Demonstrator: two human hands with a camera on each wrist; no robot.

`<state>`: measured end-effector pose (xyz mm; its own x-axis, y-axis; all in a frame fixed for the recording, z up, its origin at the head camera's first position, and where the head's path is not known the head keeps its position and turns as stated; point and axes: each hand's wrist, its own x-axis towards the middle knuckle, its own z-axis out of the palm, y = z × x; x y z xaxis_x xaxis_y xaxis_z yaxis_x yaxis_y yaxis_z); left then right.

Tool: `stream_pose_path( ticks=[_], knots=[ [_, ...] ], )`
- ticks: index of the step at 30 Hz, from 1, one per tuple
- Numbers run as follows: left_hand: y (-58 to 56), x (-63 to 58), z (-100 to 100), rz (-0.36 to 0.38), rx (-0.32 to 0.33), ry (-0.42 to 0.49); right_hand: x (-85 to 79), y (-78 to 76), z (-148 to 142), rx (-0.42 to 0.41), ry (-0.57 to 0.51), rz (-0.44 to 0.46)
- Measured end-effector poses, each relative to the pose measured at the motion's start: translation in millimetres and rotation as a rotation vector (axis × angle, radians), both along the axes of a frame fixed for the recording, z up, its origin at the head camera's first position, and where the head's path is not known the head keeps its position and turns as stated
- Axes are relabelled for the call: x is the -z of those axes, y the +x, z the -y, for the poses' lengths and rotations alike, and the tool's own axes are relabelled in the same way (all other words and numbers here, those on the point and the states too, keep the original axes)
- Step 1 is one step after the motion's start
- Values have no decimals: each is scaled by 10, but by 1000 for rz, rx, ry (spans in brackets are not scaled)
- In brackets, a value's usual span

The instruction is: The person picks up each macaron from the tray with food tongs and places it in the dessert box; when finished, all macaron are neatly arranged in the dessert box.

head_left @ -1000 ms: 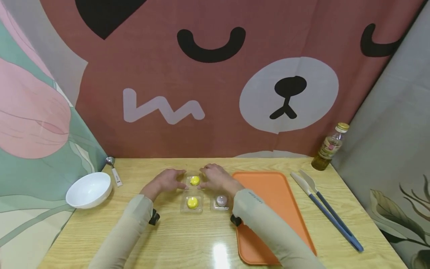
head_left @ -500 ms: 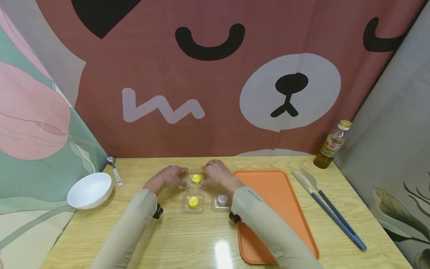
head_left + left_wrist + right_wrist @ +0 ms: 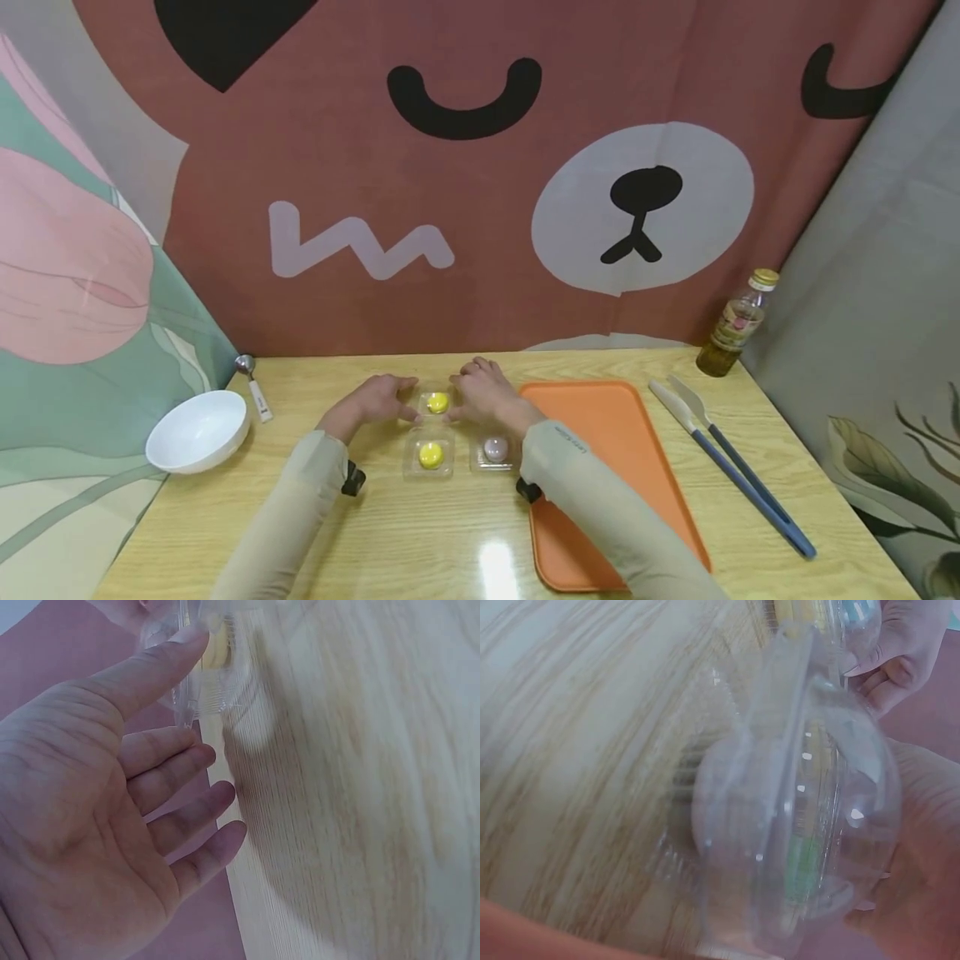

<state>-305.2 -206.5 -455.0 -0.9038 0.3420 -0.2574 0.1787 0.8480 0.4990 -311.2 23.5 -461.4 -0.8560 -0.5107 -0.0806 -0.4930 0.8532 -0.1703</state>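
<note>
Between my hands at the far side of the table is a clear plastic box with a round yellow sweet inside. My left hand holds its left side, thumb and index finger at the rim in the left wrist view. My right hand grips the right side; in the right wrist view its fingers are largely hidden. A second clear box with a yellow sweet sits just nearer. Below my right hand is a third domed box with a pale purple sweet, large in the right wrist view.
An orange tray lies under my right forearm. Right of it are blue-handled tongs and a bottle of brown liquid. On the left stand a white bowl and a metal scoop. A printed curtain closes the back.
</note>
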Motion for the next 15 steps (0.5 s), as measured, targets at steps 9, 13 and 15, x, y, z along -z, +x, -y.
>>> stream_pose_path(
  ticks=[9,13,15],
  knots=[
    [-19,-2,-6,2,13,3,-10,-26,-48,11,-11,25],
    [-9,-34,12,29,-26,17,-64,-68,-126,8,-51,23],
    [-9,-59,16,9,-45,35,-103,-101,-193,12,-72,12]
  ],
)
